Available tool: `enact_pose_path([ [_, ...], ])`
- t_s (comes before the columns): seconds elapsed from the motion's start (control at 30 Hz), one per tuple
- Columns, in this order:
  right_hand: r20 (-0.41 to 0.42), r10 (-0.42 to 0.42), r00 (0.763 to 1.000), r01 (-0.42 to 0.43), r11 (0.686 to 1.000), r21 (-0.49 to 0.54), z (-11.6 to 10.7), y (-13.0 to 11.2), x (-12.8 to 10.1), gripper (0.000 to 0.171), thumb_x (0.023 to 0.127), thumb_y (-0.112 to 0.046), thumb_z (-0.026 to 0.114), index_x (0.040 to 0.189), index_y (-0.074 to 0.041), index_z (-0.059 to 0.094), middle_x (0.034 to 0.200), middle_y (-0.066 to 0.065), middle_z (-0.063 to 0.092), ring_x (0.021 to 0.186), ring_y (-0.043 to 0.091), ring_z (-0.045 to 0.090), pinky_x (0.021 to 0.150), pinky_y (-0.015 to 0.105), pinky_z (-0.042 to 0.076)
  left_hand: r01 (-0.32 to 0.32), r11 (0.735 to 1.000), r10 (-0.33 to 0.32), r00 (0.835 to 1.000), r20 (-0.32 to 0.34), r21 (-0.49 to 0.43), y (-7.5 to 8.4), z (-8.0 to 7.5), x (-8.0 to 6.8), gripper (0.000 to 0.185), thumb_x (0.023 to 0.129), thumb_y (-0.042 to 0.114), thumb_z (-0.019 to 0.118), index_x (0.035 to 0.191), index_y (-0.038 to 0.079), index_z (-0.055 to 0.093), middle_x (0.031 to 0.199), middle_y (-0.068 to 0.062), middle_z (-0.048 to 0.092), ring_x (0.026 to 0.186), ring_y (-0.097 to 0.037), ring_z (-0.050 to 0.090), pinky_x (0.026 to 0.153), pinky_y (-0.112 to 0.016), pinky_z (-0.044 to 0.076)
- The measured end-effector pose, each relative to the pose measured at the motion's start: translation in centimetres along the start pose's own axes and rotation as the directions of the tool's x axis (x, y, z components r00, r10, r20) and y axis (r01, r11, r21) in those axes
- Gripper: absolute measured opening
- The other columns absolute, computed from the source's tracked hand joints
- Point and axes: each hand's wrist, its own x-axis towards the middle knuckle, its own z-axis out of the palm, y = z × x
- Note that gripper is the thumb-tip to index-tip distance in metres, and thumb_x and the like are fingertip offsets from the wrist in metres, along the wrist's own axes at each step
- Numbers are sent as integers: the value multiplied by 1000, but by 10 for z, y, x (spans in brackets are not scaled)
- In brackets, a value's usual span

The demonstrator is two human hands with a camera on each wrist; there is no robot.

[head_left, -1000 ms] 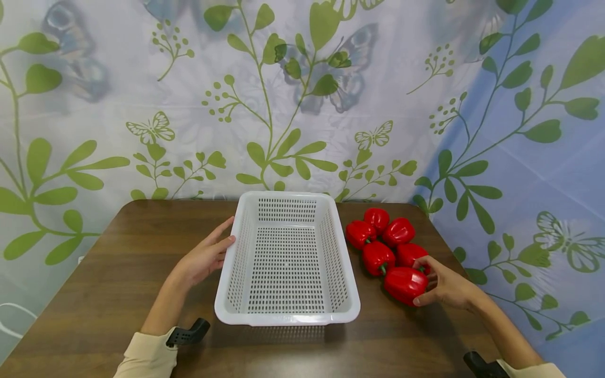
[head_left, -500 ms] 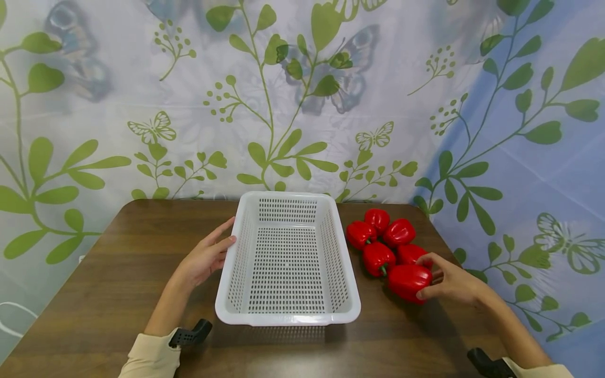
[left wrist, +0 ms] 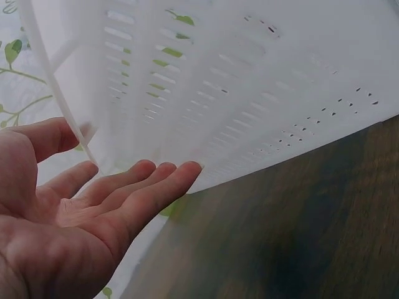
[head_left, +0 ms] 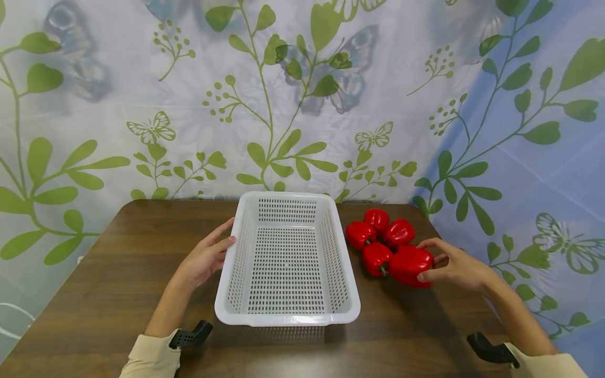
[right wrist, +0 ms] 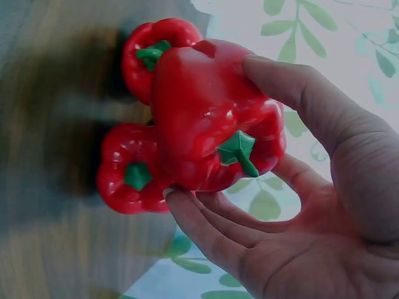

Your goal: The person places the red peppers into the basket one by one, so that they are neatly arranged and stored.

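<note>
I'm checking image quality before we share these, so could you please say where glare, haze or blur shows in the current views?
Head view: a pale sheen on the table below the white basket; left wrist view: that basket looks hazy and low-contrast; right wrist view: dim, small highlights on the held red pepper, the table blurred behind it.

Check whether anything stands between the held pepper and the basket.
One red pepper lies on the table between the held pepper and the basket, whose right rim also stands in the way. Nothing visible blocks a path over both.
</note>
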Motion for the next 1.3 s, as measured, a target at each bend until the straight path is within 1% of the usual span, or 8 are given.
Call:
enact_pose_path([
  [0.1,-7,12,1000,-12,1000,-13,-3,-5,1,72,91,-28,74,147,-6,36,127,28,55,112,34,58,78,42,55,-8,1000,8,1000,15,0,0,0,0,69,105,22,56,164,22,19,132,-15,62,111,-26,71,86,-36,62],
  [0.2,-22,20,1000,-20,999,-27,-6,-8,4,73,91,-30,74,149,-7,35,130,28,53,115,37,56,78,40,55,-16,1000,16,1000,23,-5,1,0,-1,69,106,21,55,164,21,19,130,-13,64,111,-26,71,86,-35,62],
  [0.33,-48,15,999,-17,999,-39,-9,-12,9,75,92,-33,72,152,-8,33,132,28,52,118,39,54,78,37,55,-19,1000,19,1000,16,-6,1,0,-1,69,105,21,56,164,20,20,129,-12,64,110,-26,71,85,-35,62],
  [0.5,-78,39,996,-42,998,-49,-11,-19,18,79,94,-41,70,156,-13,29,138,29,46,122,42,48,81,43,55,-11,1000,11,1000,-2,-11,-1,-1,-1,67,105,21,57,163,23,23,132,-15,62,111,-27,71,85,-36,62],
  [0.67,-97,63,993,-67,997,-38,-11,-27,28,82,93,-45,70,158,-16,28,144,29,41,127,44,42,85,50,54,-17,1000,17,1000,0,-19,-3,-2,0,67,105,21,57,163,24,24,134,-18,60,112,-29,70,85,-38,62],
  [0.83,-128,40,991,-42,999,-20,-8,-36,38,80,91,-43,73,156,-19,32,143,26,43,128,43,42,87,51,53,-19,1000,19,1000,2,-16,-4,-3,1,67,105,22,57,163,24,23,134,-17,60,112,-29,70,85,-38,62],
  [1.07,-167,-4,986,4,1000,-2,-6,-55,47,79,90,-44,75,155,-23,34,149,24,41,136,44,39,94,62,48,-8,1000,8,1000,-2,-22,-3,-3,0,66,105,21,57,163,25,24,134,-16,59,112,-26,70,86,-37,62],
  [1.3,-202,-21,979,33,998,54,-1,-71,57,80,90,-44,75,156,-23,35,151,21,41,139,43,41,98,57,50,-10,1000,11,1000,27,-17,-4,-3,-1,67,106,21,54,163,23,20,134,-16,59,112,-27,70,85,-38,62],
])
